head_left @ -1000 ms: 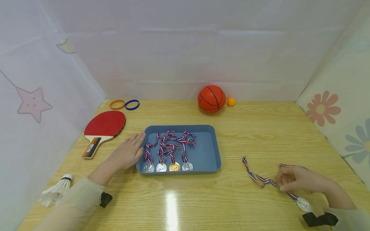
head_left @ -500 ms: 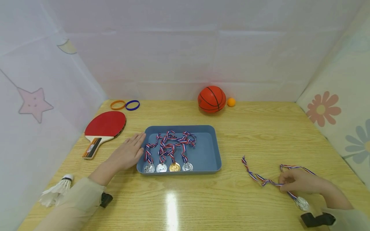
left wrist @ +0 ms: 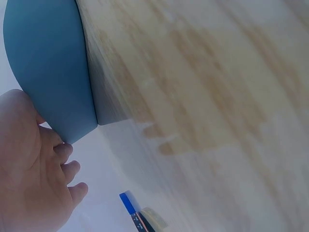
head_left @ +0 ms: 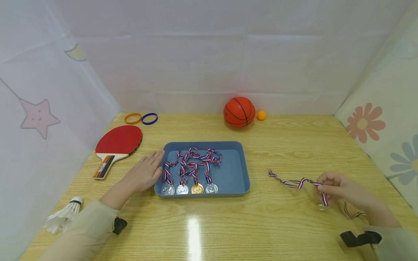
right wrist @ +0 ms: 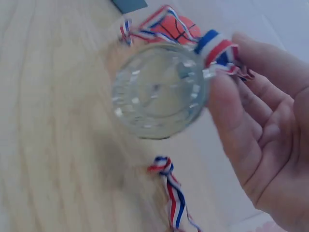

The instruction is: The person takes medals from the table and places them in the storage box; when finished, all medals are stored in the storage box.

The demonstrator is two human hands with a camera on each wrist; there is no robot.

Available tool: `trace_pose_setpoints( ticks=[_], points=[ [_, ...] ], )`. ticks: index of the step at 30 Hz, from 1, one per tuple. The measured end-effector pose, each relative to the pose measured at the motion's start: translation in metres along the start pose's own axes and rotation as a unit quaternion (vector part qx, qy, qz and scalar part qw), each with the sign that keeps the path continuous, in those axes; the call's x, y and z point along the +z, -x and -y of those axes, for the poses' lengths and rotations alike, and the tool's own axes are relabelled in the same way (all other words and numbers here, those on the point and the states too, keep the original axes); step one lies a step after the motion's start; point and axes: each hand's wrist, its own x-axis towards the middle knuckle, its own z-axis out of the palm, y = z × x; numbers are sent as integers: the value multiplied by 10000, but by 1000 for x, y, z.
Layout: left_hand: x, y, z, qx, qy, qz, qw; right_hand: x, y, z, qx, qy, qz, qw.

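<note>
My right hand [head_left: 333, 185] pinches the red, white and blue ribbon [head_left: 294, 182] of a silver medal [right wrist: 159, 92], which hangs just above the table; in the right wrist view the medal dangles by my fingers [right wrist: 231, 121]. The ribbon's ends trail left and right of the hand. My left hand [head_left: 145, 170] lies flat on the table with straight fingers against the left rim of a blue tray [head_left: 243, 163]. The tray holds several medals [head_left: 190, 188] in a row, three silver and one gold, with tangled ribbons. The left wrist view has the tray's corner [left wrist: 48, 72] by my fingers [left wrist: 67, 169].
A red table tennis paddle [head_left: 117, 143] lies left of the tray, with an orange and a blue wristband [head_left: 149, 118] behind it. A small basketball [head_left: 239, 111] and an orange ball [head_left: 261, 115] sit at the back wall. A shuttlecock [head_left: 63, 215] lies at the front left.
My right hand has lifted the medal off the table by its ribbon and moved it slightly back; the ribbon's loose end rose with it. The left hand has not moved.
</note>
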Motion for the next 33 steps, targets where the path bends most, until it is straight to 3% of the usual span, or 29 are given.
trace_pose_setpoints(
  ticks=[3, 6, 15, 19, 27, 33],
  points=[
    [0, -1, 0, -3, -9, 16, 10000, 0, -6, 5, 65, 161, -583, 9981],
    [0, -1, 0, 0, -12, 17, 10000, 0, -14, 12, 50, 19, -854, 9963],
    [1, -1, 1, -9, -8, 13, 10000, 5, -44, 31, -417, -907, -1122, 9887],
    [1, -1, 1, -4, -34, 6, 10000, 8, -56, 40, -434, -1069, -1220, 9858],
    [0, -1, 0, 16, -20, -10, 10000, 15, -80, 60, -571, -930, -1434, 9836],
    [1, -1, 0, -8, -28, 5, 10000, 22, -99, 80, -441, -574, -1380, 9878]
  ],
)
